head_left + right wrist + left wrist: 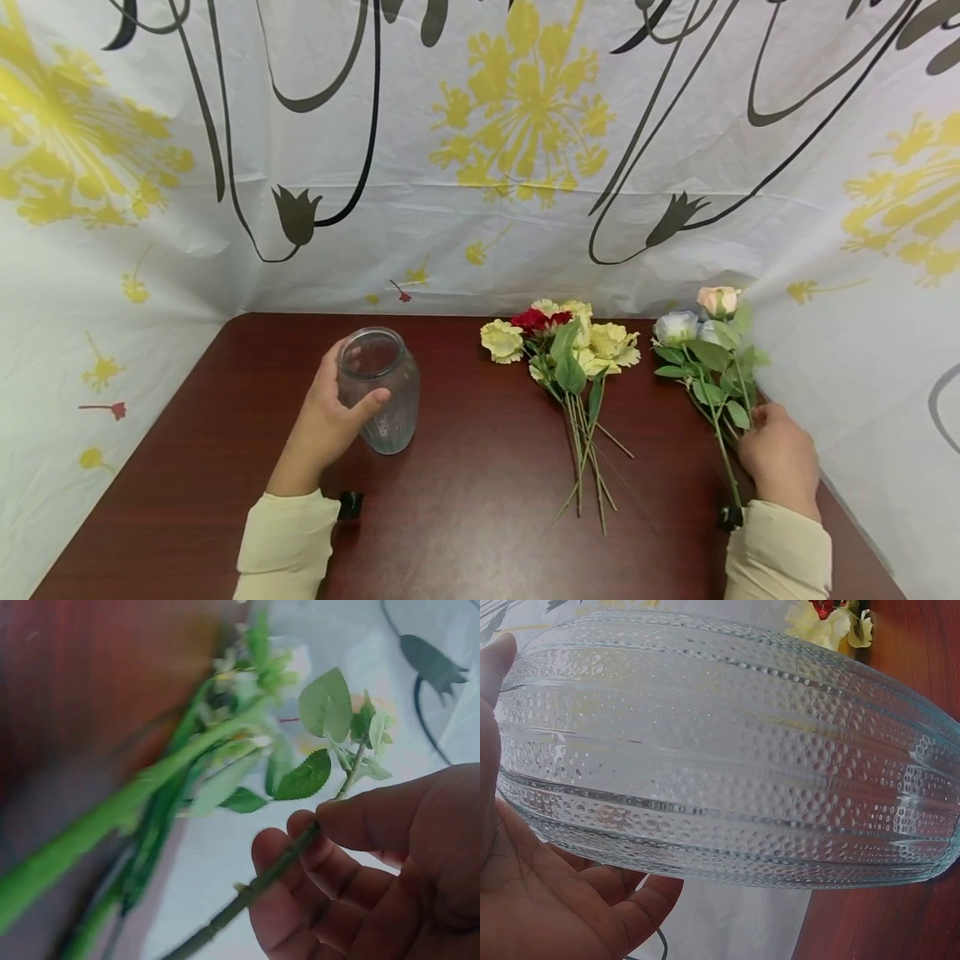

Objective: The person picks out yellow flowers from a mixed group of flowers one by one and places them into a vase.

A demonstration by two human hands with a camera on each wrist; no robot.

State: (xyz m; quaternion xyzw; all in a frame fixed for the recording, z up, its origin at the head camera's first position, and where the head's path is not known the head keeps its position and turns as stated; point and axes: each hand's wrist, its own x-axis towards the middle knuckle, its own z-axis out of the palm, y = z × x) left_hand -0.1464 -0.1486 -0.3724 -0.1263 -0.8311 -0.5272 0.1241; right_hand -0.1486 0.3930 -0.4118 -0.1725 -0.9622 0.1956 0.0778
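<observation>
A ribbed clear glass vase (396, 404) stands on the left part of the table. My left hand (324, 425) grips its side near the rim, thumb in front and fingers behind. In the left wrist view the dimpled glass fills most of the picture, between thumb and fingers (641, 907). Far to the right, my right hand (780, 457) pinches a green rose stem (281, 862) between thumb and fingertips. That stem leads up to leaves and a peach rose (718, 301). Pale blue roses (677, 327) lie beside it, their leafy stems close to the hand.
Several yellow flowers (609, 346) and a red one (536, 321) lie bunched right of the middle, thin stems pointing towards me. A white patterned sheet (450, 242) hangs behind and at both sides of the dark red table (465, 517).
</observation>
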